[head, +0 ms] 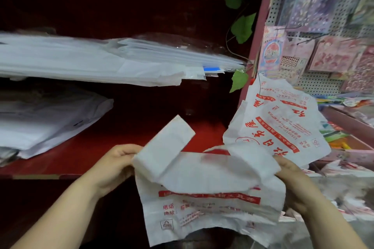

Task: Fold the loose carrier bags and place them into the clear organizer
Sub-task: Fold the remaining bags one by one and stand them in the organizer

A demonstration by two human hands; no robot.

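A white carrier bag point(202, 198) with red print hangs in front of me, its top part folded over and one handle sticking up. My left hand point(117, 163) pinches its left edge. My right hand point(291, 178) grips its right edge, fingers curled into the plastic. More white carrier bags point(283, 123) with red print stick up crumpled behind my right hand; whether that hand also holds them I cannot tell. A clear plastic surface point(334, 194) lies at the lower right, too blurred to tell whether it is the organizer.
A dark red shelf unit point(141, 133) faces me. Stacks of white bags and paper point(81, 62) lie on its upper shelf and more of them point(40, 121) on the lower left. Green leaves point(242, 26) hang by the post. A pegboard with packets point(323, 56) fills the right.
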